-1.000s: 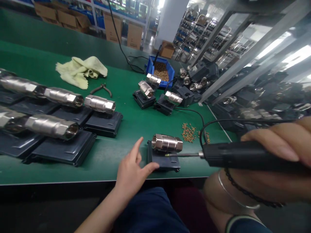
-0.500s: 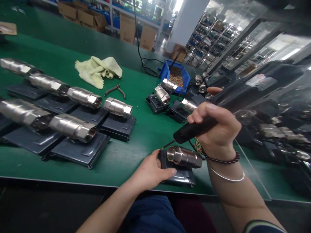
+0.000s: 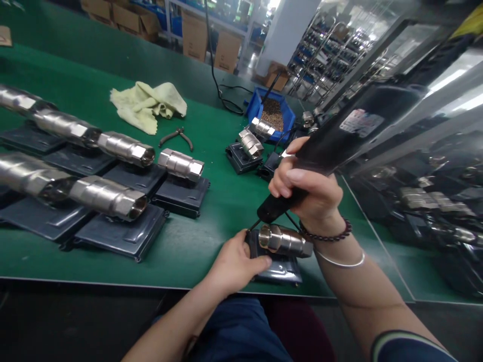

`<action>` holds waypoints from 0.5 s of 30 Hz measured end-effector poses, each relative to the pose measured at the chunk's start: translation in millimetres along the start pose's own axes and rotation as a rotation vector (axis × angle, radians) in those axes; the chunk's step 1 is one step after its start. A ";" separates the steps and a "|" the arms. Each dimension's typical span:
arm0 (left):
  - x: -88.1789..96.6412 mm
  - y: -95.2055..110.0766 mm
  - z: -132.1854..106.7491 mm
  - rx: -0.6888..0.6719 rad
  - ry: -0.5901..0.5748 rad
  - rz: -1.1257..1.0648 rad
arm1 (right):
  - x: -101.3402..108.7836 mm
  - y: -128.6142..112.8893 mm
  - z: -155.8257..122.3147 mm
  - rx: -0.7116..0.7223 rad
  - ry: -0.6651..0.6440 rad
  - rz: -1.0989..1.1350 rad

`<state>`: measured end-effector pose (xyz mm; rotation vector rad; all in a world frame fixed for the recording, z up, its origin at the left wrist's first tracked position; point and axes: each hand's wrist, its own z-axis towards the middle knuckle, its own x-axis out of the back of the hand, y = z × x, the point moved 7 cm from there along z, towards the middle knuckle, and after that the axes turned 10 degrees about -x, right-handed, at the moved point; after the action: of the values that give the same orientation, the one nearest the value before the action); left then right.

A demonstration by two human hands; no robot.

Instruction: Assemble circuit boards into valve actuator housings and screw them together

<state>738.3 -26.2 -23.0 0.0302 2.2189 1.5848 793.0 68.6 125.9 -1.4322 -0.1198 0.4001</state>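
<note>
In my right hand [image 3: 309,188] is a black electric screwdriver [image 3: 339,130], gripped low on its body and slanted. Its thin bit points down to the far left corner of a dark plastic box [image 3: 279,271]; whether a screw sits under the tip is too small to tell. My left hand [image 3: 237,264] grips that box at its left end, thumb on the top and fingers round the corner. A shiny metal pipe fitting [image 3: 287,241] with hexagonal ends lies across the top of the box.
On the left stand several more dark boxes [image 3: 121,234] with metal fittings. Farther back are cutting pliers [image 3: 177,134], a yellow cloth [image 3: 149,105] and a blue bin [image 3: 289,118] of small brass-coloured screws. More box units [image 3: 241,156] stand before the bin. The table's front edge [image 3: 94,284] is near me.
The screwdriver has moved left and become steeper, its bit now down at the box's corner. My left hand keeps its hold on the box.
</note>
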 end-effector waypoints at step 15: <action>2.6 -5.8 3.3 -0.097 0.078 -0.114 | -5.8 9.1 5.4 -0.076 -0.117 0.066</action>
<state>738.3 -24.6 -30.0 -0.1860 2.1572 1.6543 784.1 72.5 118.7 -1.4902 -0.1847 0.5390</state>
